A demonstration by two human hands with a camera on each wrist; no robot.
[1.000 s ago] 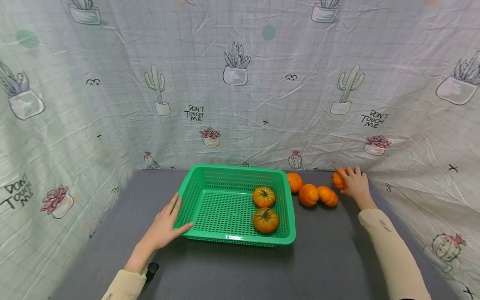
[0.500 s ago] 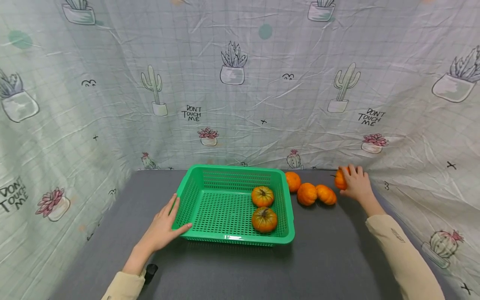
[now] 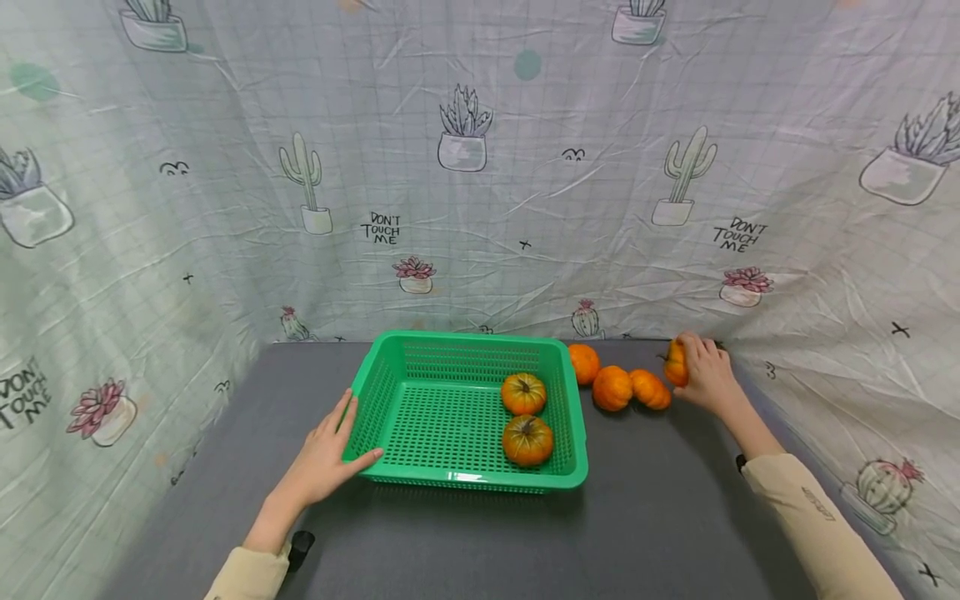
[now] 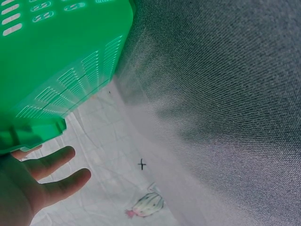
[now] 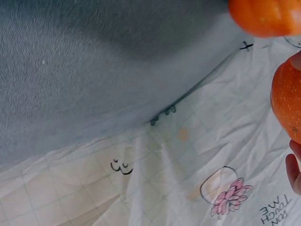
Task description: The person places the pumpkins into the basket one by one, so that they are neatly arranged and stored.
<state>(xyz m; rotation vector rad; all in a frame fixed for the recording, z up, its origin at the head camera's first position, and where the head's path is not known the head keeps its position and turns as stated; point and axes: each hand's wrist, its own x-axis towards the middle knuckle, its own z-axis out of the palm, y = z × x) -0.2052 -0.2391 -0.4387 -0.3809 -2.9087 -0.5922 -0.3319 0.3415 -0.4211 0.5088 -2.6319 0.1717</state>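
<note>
In the head view my right hand (image 3: 708,379) grips a small orange pumpkin (image 3: 676,364) at the back right of the table. The right wrist view shows that pumpkin (image 5: 287,101) at its right edge, with a thumb tip and fingers on its skin. My left hand (image 3: 318,458) rests at the front left corner of a green plastic basket (image 3: 480,481), thumb over the rim and fingers spread straight. From the left wrist, its fingers (image 4: 66,183) extend beside the basket's outer wall (image 4: 51,61). Two orange-green pumpkins (image 3: 527,440) sit inside the basket, along its right side.
Right of the basket lie three more orange pumpkins (image 3: 612,388), close together on the grey table (image 3: 637,517). A printed cloth (image 3: 480,250) hangs behind the table and along both sides. A small dark green bit shows behind my right hand.
My right fingers have closed further round the small pumpkin, which has tilted and shifted slightly. My left hand and the basket hold their places; the head view has turned a little right.
</note>
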